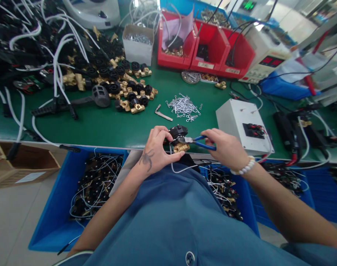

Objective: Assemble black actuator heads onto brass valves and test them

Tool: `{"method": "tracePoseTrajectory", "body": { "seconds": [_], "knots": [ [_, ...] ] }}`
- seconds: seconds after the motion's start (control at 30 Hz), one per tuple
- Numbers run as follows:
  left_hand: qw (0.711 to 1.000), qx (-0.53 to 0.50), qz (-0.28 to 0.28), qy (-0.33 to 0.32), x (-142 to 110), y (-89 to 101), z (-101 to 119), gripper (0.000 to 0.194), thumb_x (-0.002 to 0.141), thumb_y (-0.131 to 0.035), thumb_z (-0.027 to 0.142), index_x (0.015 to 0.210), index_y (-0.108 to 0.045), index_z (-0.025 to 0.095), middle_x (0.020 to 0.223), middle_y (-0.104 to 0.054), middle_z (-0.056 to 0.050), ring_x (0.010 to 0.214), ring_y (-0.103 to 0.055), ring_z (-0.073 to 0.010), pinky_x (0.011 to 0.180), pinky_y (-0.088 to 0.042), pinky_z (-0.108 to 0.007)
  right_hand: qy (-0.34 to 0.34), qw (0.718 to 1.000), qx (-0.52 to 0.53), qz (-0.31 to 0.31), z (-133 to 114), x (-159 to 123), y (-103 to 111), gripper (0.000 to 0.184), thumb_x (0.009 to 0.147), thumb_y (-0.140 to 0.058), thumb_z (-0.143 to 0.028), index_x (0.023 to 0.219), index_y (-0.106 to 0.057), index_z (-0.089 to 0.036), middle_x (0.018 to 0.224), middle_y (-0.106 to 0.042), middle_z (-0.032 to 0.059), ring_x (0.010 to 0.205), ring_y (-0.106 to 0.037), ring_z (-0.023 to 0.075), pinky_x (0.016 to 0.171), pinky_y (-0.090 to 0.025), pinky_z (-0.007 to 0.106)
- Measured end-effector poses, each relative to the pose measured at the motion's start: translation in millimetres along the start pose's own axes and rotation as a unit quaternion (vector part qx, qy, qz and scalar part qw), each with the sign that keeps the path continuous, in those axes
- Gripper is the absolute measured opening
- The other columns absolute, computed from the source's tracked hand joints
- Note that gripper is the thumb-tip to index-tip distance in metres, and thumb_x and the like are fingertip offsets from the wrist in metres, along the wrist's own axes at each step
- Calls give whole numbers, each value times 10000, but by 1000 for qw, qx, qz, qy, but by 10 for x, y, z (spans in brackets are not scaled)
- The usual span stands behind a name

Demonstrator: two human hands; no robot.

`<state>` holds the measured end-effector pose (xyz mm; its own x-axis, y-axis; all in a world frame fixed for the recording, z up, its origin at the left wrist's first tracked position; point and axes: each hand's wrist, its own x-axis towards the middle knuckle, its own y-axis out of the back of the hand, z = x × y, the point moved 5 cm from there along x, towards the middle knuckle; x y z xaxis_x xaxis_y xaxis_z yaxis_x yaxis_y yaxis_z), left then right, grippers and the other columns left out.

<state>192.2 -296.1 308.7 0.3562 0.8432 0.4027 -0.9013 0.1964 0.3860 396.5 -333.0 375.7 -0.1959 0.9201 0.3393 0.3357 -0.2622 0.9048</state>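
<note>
My left hand (157,147) is closed around a brass valve with a black coil top (179,138), held just above the front edge of the green bench (107,123). A white wire hangs from the valve toward my lap. My right hand (226,147) grips blue-handled pliers (202,142), whose jaws touch the valve's right side. Just beyond the hands on the mat lie a pile of small metal clips (183,106) and an L-shaped hex key (162,113).
A heap of brass-and-black valves (128,90) and tangled white cables fills the left of the bench. Red bins (210,50) and a white box of screws (138,44) stand at the back. A white switch box (242,123) sits at right. Blue crates (60,207) of wired valves stand below.
</note>
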Motion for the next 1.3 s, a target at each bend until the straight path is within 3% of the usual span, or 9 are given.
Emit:
{"method": "tracePoseTrajectory", "body": {
  "seconds": [0.2, 0.37, 0.53, 0.6, 0.73, 0.9, 1.1, 1.23, 1.3],
  "knots": [
    [1000, 16, -3, -12, 5, -9, 7, 389, 688, -852, 280, 895, -530, 206, 1126, -563, -83, 1090, -544, -262, 967, -515, -460, -50, 981, 16, 186, 31, -33, 215, 131, 923, -515, -269, 1015, -604, -242, 843, -619, 36, 672, -552, 174, 620, -436, 316],
    [1000, 22, -5, -11, -2, 1, 20, 386, 678, -850, 244, 888, -529, 204, 1146, -560, -87, 1103, -543, -260, 966, -520, -449, 3, 997, -44, -58, -5, 14, -18, 189, 837, -521, -170, 949, -669, -209, 761, -628, 41, 600, -536, 166, 550, -381, 297],
    [1000, 16, -9, -1, 8, -1, 26, 392, 683, -854, 265, 883, -522, 210, 1129, -557, -77, 1096, -546, -260, 974, -519, -458, -62, 981, -2, 181, 66, -8, 249, 175, 926, -508, -279, 1045, -609, -200, 903, -635, 65, 731, -578, 173, 666, -456, 307],
    [1000, 22, -8, -5, 7, 2, 32, 391, 679, -855, 260, 881, -524, 206, 1130, -557, -83, 1095, -545, -263, 977, -518, -464, -49, 988, -17, 149, 50, -13, 149, 161, 911, -492, -251, 1010, -610, -202, 857, -628, 61, 699, -566, 174, 651, -447, 308],
    [1000, 23, -9, -13, -16, 12, 36, 377, 681, -846, 246, 884, -533, 191, 1149, -551, -102, 1114, -541, -274, 983, -514, -473, 15, 999, -21, -30, -35, 5, -51, 143, 841, -525, -179, 905, -649, -207, 738, -627, 32, 622, -557, 163, 587, -414, 286],
    [1000, 11, -1, -3, -26, 17, 20, 373, 684, -843, 254, 877, -530, 192, 1143, -547, -100, 1099, -542, -272, 980, -511, -488, -43, 984, 14, 171, -32, -13, 235, 176, 930, -481, -250, 1046, -610, -217, 878, -628, 56, 719, -569, 169, 665, -453, 305],
    [1000, 23, 1, -8, -22, 1, 27, 376, 685, -841, 261, 879, -526, 197, 1134, -553, -95, 1092, -540, -268, 964, -517, -477, -3, 998, -36, -42, -80, 60, 17, 172, 830, -521, -209, 907, -675, -205, 748, -626, 39, 610, -531, 156, 563, -385, 286],
    [1000, 20, 5, -10, -29, 2, 29, 377, 689, -841, 267, 873, -518, 204, 1136, -553, -88, 1096, -542, -265, 976, -511, -482, -64, 992, 10, 111, -54, 67, 248, 181, 886, -528, -261, 1016, -644, -213, 834, -647, 33, 663, -562, 152, 627, -447, 289],
    [1000, 22, 6, -9, -33, 2, 29, 375, 691, -839, 268, 873, -518, 205, 1137, -549, -89, 1101, -538, -266, 974, -512, -481, -72, 994, -27, 81, -62, 66, 203, 167, 874, -520, -228, 990, -640, -220, 814, -650, 34, 658, -564, 160, 620, -441, 290]
  ]
}}
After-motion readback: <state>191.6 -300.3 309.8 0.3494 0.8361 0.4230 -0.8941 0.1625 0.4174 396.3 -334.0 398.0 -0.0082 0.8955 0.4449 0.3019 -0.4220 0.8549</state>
